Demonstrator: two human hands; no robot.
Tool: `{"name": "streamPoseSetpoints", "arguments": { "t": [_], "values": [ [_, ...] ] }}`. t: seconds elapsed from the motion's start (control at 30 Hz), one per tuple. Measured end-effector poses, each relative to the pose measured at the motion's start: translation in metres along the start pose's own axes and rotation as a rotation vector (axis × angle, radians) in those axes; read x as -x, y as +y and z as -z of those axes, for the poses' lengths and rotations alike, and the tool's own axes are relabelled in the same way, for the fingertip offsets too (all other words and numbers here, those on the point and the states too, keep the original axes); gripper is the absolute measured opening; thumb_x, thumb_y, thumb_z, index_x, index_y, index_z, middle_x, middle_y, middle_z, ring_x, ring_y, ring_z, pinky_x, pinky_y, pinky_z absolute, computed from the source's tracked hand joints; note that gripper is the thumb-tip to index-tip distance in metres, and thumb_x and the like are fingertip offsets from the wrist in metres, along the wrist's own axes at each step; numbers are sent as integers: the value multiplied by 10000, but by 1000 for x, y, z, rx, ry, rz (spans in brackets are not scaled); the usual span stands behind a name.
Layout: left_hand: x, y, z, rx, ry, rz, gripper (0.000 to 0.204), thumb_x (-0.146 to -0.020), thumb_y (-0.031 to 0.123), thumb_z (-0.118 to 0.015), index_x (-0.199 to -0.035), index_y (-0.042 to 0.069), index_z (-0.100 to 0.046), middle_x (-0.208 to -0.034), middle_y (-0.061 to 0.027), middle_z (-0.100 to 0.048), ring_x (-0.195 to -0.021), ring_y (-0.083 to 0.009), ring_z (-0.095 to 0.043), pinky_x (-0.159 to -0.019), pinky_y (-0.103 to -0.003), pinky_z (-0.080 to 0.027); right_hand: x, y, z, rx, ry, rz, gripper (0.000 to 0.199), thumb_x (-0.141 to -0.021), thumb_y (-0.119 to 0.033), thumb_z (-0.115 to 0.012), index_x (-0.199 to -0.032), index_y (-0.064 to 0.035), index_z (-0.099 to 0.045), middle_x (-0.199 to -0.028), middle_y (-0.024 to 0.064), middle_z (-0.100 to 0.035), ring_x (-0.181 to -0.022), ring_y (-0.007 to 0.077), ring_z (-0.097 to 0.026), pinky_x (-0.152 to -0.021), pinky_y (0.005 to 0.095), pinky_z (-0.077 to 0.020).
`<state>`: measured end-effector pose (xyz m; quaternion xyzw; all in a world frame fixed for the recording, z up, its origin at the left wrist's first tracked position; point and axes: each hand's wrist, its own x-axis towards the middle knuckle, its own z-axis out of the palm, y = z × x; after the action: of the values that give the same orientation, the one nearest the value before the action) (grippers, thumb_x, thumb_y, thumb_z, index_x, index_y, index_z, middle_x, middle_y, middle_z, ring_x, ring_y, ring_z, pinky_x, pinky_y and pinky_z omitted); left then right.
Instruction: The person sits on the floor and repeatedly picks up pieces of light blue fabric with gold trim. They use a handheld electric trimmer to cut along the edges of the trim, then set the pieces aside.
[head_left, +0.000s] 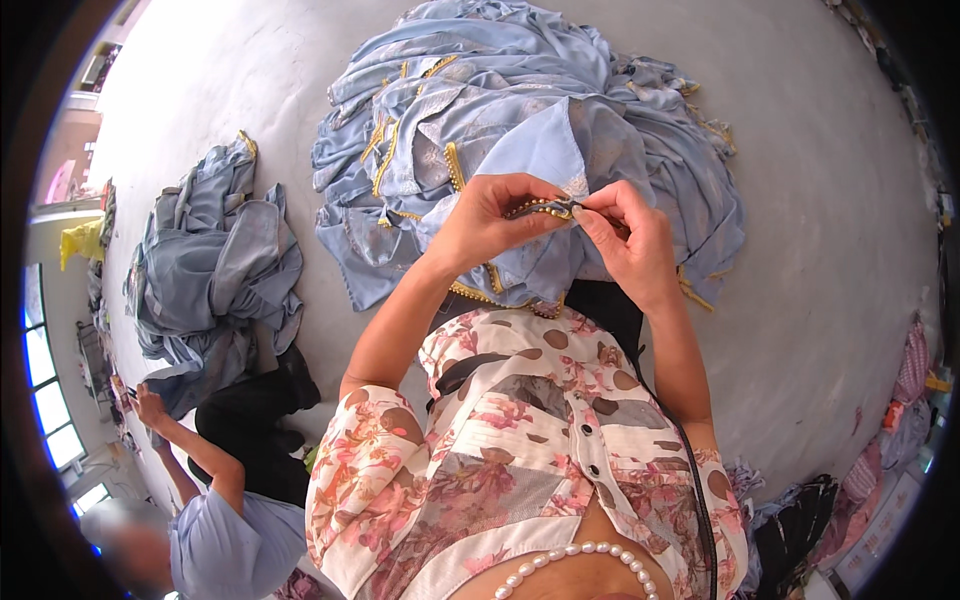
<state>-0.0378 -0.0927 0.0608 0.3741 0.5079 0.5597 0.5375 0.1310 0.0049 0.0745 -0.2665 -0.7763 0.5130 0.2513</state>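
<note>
Pinched between the fingers of my left hand (pixel 492 215) is a beaded trim (pixel 545 208) in gold and dark tones. My right hand (pixel 638 245) meets it at the right end, thumb and forefinger closed on the same trim. Whether a small tool is also in the right hand, I cannot tell. Beneath and beyond both hands spreads a large heap of light blue cloth (pixel 530 150) with pale patterned patches. Gold beaded edging (pixel 452 165) shows in several places on it. Some cloth hangs down below my hands, close to my lap.
To the left lies a smaller heap of grey-blue cloth (pixel 215 260) on the grey floor (pixel 810 280). Beside it sits a co-worker in a light blue top (pixel 240 545), a hand (pixel 150 405) near that cloth. Pink checked cloth (pixel 912 365) and dark bundles (pixel 800 525) line the right edge.
</note>
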Motion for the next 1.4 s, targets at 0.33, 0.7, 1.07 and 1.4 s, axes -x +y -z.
{"name": "streamPoseSetpoints", "arguments": {
  "t": [0.33,0.7,1.07,1.4],
  "values": [
    [1,2,-1,62,40,51,187,-828,-5,-648,-1012,-26,-626,-775,24,-603,-607,7,-465,-489,-148,-324,5,13,-6,-168,68,-11,141,-885,-129,-615,-893,-1,-556,-718,-39,-567,-607,7,-435,-531,168,-343],
    [-3,3,1,-204,-56,0,181,-826,24,-657,-1004,-3,-640,-763,33,-595,-600,14,-453,-498,-147,-325,5,5,0,118,31,14,181,-847,-148,-664,-837,-2,-557,-671,28,-619,-591,44,-535,-523,206,-425],
    [0,-16,14,364,24,-13,188,-813,2,-656,-998,21,-629,-949,-28,-644,-810,-66,-584,-722,-194,-471,18,22,-3,-137,262,13,216,-844,-166,-679,-929,-6,-562,-700,-34,-540,-618,10,-461,-528,155,-370],
    [1,-18,10,400,15,16,198,-808,-37,-639,-999,9,-616,-976,-65,-652,-879,-101,-607,-790,-222,-498,10,8,-11,-30,106,2,164,-865,-120,-645,-907,6,-549,-725,-5,-560,-645,24,-473,-547,170,-373]
  ]
}}
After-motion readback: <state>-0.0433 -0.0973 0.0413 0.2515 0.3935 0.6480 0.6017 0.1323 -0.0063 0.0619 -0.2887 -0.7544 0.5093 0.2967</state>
